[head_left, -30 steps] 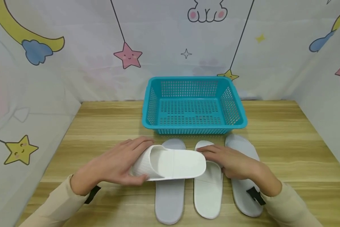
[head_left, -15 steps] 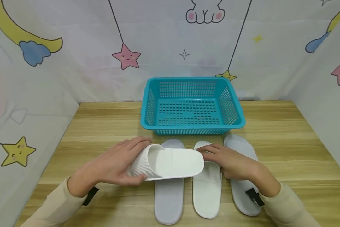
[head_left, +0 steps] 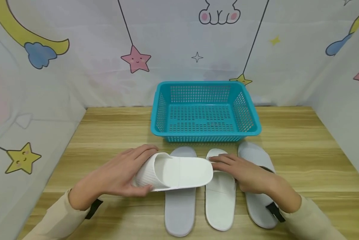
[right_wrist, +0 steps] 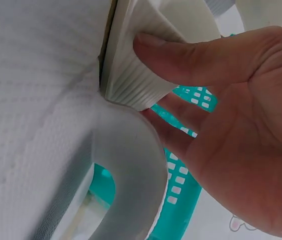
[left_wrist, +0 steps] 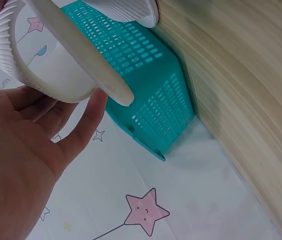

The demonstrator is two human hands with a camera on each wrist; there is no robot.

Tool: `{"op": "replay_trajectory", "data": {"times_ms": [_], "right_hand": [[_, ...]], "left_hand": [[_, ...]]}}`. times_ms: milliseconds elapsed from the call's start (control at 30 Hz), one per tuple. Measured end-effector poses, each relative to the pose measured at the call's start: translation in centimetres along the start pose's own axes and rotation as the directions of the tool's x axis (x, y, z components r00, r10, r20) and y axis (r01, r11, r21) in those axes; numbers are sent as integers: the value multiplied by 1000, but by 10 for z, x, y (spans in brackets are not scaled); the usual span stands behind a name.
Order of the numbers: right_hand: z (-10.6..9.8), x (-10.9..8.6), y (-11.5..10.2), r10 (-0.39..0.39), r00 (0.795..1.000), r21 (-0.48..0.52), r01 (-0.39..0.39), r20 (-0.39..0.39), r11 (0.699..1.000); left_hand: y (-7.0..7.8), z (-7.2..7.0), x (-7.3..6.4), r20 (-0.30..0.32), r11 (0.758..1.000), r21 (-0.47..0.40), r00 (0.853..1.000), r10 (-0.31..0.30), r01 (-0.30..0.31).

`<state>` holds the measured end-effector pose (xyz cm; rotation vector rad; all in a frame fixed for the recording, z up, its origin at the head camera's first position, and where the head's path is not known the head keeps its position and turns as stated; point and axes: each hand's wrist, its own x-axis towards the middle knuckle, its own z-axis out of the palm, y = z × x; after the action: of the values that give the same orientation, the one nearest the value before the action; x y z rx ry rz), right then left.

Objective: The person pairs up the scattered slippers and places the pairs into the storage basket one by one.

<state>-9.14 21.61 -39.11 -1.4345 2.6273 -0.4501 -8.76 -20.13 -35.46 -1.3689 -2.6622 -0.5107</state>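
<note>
Slippage the likeliest fault for raised slipper [head_left: 194,171], judging by a hold at the toe end alone: heel unsupported, with leverage enough for a tip down onto left gray slipper [head_left: 180,211]. Second risk: knock of raised heel against right hand [head_left: 245,173], if swung further across; overlapping in head view, contact or gap not tellable. Third: flat slipper [head_left: 220,203] dragged askew into right gray slipper [head_left: 255,156], from a crooked pull on the strap.

Fingers, left hand [head_left: 128,176]: wrapped about the strapped toe, thumb on near side, one finger apart from the rest in left wrist view; spread only to slipper width. Fingers, right hand: pinching flat slipper's strap, thumb on ribbed face, other tips hidden beyond.

Positions: raised slipper sideways above table [head_left: 305,160], nearer than basket [head_left: 206,134]; flat slipper between both grays.
</note>
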Motion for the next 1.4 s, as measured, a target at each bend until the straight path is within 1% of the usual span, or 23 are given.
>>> {"op": "replay_trajectory", "data": {"times_ms": [167, 333, 467, 733, 1033, 1267, 1400], "right_hand": [[3, 2, 0, 8, 1000, -7, -8, 16, 1000], [5, 2, -3, 28, 1000, -18, -28, 12, 999], [5, 1, -3, 40, 999, -1, -40, 4, 999], [3, -1, -5, 75, 997, -4, -75, 22, 997], [-6, -10, -11, 110, 994, 11, -110, -4, 994], [-14, -14, -19, 80, 993, -11, -81, -90, 997], [-21, -20, -24, 90, 990, -11, -92, -109, 996]], "left_hand": [[-1, -1, -1, -5, 1000, -1, 1000, 8, -8], [-1, -1, 0, -9, 1000, -3, 1000, 11, -12], [0, -1, 2, -9, 1000, -7, 1000, 17, -17], [0, -6, 2, -33, 1000, 8, 999, 12, -12], [-1, -8, 1, -54, 999, 31, 998, 18, -17], [0, -7, 0, -62, 998, 62, 998, 8, -4], [-1, -7, 0, -85, 996, 92, 996, 11, -4]]}}
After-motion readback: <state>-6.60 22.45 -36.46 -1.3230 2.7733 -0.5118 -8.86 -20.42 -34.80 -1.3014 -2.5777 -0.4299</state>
